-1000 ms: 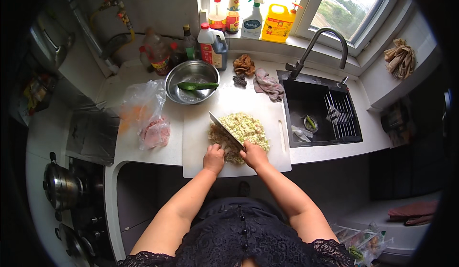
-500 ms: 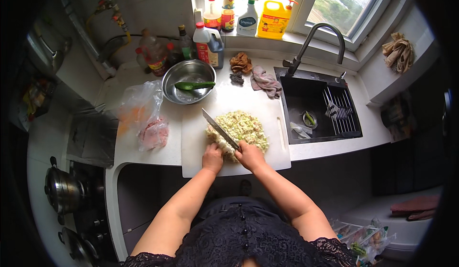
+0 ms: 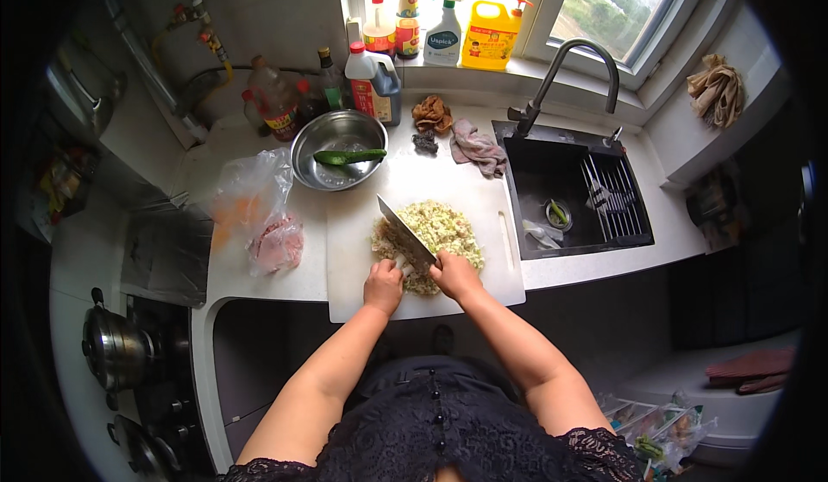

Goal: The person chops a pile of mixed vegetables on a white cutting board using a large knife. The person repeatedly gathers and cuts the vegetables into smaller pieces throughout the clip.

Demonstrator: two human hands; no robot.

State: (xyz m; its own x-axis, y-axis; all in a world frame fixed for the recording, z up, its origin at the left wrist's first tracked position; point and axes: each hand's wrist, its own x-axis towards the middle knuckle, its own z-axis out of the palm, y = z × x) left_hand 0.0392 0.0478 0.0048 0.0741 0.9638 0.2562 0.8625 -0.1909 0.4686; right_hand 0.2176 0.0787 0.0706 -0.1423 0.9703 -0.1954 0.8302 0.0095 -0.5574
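My right hand [image 3: 455,275] is closed around the handle of a knife [image 3: 407,232]. The wide blade slants toward the upper left across a heap of finely chopped pale green and white vegetable [image 3: 448,228]. Beside the heap's near left edge, my left hand [image 3: 384,286] has its fingers bent together next to a few white pieces [image 3: 402,263]. What lies under those fingertips is hidden. Heap and hands are over a white cutting board [image 3: 349,262], whose near edge juts past the counter.
Behind the board stands a steel bowl [image 3: 315,172] with a green cucumber [image 3: 349,156] in it. Plastic-bagged pinkish meat [image 3: 278,245] lies left. On the right are a cloth [image 3: 477,147] and a black sink [image 3: 543,180] with a tap [image 3: 614,85]. Bottles [image 3: 376,85] line the back.
The knife has shifted slightly to the right and its blade now shows more of its flat side. My left hand stays nearly in place.
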